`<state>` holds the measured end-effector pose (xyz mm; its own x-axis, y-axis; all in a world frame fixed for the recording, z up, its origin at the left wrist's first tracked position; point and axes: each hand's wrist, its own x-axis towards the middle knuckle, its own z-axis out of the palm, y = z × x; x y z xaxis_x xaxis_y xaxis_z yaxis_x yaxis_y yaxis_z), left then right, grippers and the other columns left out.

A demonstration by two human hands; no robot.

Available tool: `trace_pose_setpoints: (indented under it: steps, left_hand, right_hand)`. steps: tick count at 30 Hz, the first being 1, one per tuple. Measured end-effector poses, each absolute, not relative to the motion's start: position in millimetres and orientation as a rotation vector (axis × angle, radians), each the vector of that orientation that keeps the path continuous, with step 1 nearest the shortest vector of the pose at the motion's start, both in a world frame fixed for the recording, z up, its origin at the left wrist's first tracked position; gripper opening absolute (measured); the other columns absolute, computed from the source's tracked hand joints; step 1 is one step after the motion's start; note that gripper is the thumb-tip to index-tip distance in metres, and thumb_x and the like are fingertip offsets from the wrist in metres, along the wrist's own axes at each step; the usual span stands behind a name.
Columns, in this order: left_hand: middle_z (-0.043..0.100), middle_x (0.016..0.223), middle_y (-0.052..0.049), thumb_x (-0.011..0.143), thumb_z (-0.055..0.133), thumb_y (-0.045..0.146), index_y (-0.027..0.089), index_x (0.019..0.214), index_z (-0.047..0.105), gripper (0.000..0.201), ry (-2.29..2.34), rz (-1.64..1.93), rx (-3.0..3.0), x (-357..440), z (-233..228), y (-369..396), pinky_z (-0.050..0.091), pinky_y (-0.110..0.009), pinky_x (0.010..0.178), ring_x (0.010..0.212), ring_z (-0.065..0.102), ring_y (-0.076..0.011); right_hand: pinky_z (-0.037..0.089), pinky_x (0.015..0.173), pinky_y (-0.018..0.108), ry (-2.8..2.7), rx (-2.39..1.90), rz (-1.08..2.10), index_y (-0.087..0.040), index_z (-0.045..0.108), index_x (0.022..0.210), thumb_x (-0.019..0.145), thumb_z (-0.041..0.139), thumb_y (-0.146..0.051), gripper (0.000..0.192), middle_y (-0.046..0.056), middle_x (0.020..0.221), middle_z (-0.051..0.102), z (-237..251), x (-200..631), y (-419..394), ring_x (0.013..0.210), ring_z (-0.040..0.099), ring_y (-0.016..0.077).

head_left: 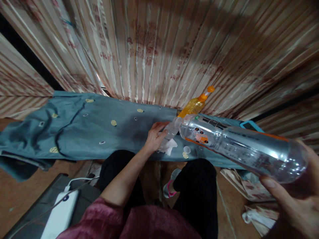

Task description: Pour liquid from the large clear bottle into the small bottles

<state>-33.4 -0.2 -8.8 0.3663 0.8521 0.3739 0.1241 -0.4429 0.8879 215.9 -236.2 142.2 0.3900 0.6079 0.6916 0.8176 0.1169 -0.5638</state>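
Note:
My right hand [296, 202] grips the base of a large clear plastic bottle [239, 146], tilted almost flat with its open neck pointing left. My left hand [156, 136] rests on the grey-blue cloth [82, 129] and holds a small crumpled clear plastic container [171, 130] right at the big bottle's mouth. A bit of white tissue [170, 146] lies under that hand. A white bottle cap [186, 149] lies loose on the cloth just right of the tissue.
An orange-liquid bottle [193, 105] with an orange cap stands behind the clear bottle, by the striped curtain [159, 49]. A teal-cased phone [249, 125] lies at the cloth's right end. A white power bank [61, 215] with cable sits lower left. Papers [249, 189] lie on the floor at right.

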Motion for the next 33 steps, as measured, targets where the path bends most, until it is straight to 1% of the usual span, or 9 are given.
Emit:
trace_pose_setpoints:
  steps: [3, 7, 11, 16, 20, 26, 28, 31, 33]
  left_hand:
    - [0.077, 0.131, -0.011, 0.104, 0.056, 0.050, 0.021, 0.129, 0.079, 0.044, 0.837, 1.146, 1.826, -33.5, -8.7, 0.0, 0.052, -0.047, 0.116, 0.125, 0.068, -0.0302]
    - [0.078, 0.132, -0.010, 0.104, 0.056, 0.048, 0.022, 0.129, 0.079, 0.042, 0.840, 1.134, 1.843, -33.8, -8.3, 0.3, 0.052, -0.048, 0.116, 0.125, 0.068, -0.0300]
    - [0.078, 0.131, -0.012, 0.104, 0.055, 0.048, 0.020, 0.130, 0.078, 0.045, 0.816, 1.149, 1.842, -33.8, -8.3, 0.3, 0.052, -0.049, 0.116, 0.125, 0.068, -0.0307]
    - [0.077, 0.131, -0.010, 0.104, 0.056, 0.048, 0.022, 0.131, 0.078, 0.044, 0.856, 1.137, 1.828, -33.7, -8.7, 0.0, 0.053, -0.047, 0.115, 0.124, 0.068, -0.0298]
    - [0.077, 0.131, -0.011, 0.104, 0.056, 0.052, 0.021, 0.131, 0.078, 0.046, 0.835, 1.136, 1.826, -33.6, -8.6, -0.2, 0.052, -0.046, 0.116, 0.124, 0.068, -0.0302]
    - [0.077, 0.131, -0.011, 0.104, 0.057, 0.052, 0.022, 0.129, 0.079, 0.046, 0.852, 1.139, 1.811, -32.9, -9.6, 0.2, 0.052, -0.047, 0.116, 0.125, 0.068, -0.0306]
    - [0.077, 0.131, -0.012, 0.104, 0.057, 0.052, 0.021, 0.129, 0.079, 0.046, 0.847, 1.145, 1.808, -32.8, -9.6, 0.2, 0.053, -0.046, 0.116, 0.124, 0.068, -0.0305]
    - [0.077, 0.131, -0.012, 0.103, 0.057, 0.050, 0.021, 0.130, 0.079, 0.045, 0.841, 1.148, 1.808, -32.7, -9.0, -0.1, 0.053, -0.046, 0.116, 0.124, 0.068, -0.0303]
    - [0.077, 0.132, -0.011, 0.103, 0.058, 0.048, 0.021, 0.129, 0.079, 0.043, 0.843, 1.141, 1.814, -32.5, -8.7, -0.1, 0.053, -0.047, 0.116, 0.125, 0.068, -0.0304]
  right_hand:
    - [0.050, 0.108, 0.080, -1.329, -1.553, -0.222, -0.044, 0.065, 0.150, 0.057, 0.101, -0.051, 0.100, 0.011, 0.142, 0.071, 142.2, 220.3, -236.3, 0.128, 0.067, 0.0477]
    - [0.042, 0.117, 0.079, -1.317, -1.550, -0.197, -0.043, 0.065, 0.151, 0.059, 0.100, -0.048, 0.099, 0.010, 0.142, 0.071, 142.3, 222.9, -237.0, 0.136, 0.062, 0.0474]
    - [0.044, 0.115, 0.080, -1.318, -1.540, -0.201, -0.042, 0.066, 0.150, 0.059, 0.100, -0.045, 0.097, 0.010, 0.140, 0.072, 143.7, 216.0, -236.8, 0.133, 0.064, 0.0475]
    - [0.045, 0.116, 0.079, -1.251, -1.574, -0.155, -0.046, 0.064, 0.151, 0.061, 0.099, -0.048, 0.097, 0.007, 0.151, 0.066, 143.0, 212.1, -236.6, 0.148, 0.053, 0.0483]
    - [0.046, 0.113, 0.080, -1.298, -1.546, -0.188, -0.043, 0.066, 0.150, 0.057, 0.101, -0.047, 0.099, 0.010, 0.143, 0.070, 142.8, 217.1, -235.7, 0.142, 0.057, 0.0501]
    - [0.049, 0.109, 0.080, -1.295, -1.535, -0.186, -0.043, 0.067, 0.148, 0.056, 0.101, -0.046, 0.098, 0.011, 0.139, 0.072, 146.1, 217.4, -234.1, 0.128, 0.066, 0.0478]
    - [0.047, 0.109, 0.082, -1.319, -1.527, -0.198, -0.043, 0.068, 0.148, 0.056, 0.101, -0.047, 0.098, 0.011, 0.137, 0.072, 147.1, 217.8, -233.5, 0.124, 0.067, 0.0476]
    - [0.048, 0.109, 0.081, -1.337, -1.544, -0.216, -0.043, 0.067, 0.148, 0.057, 0.101, -0.048, 0.097, 0.011, 0.137, 0.072, 147.4, 217.6, -233.4, 0.123, 0.068, 0.0471]
    - [0.049, 0.110, 0.079, -1.301, -1.564, -0.207, -0.043, 0.066, 0.149, 0.059, 0.101, -0.048, 0.096, 0.010, 0.142, 0.070, 147.0, 216.2, -234.0, 0.127, 0.067, 0.0465]
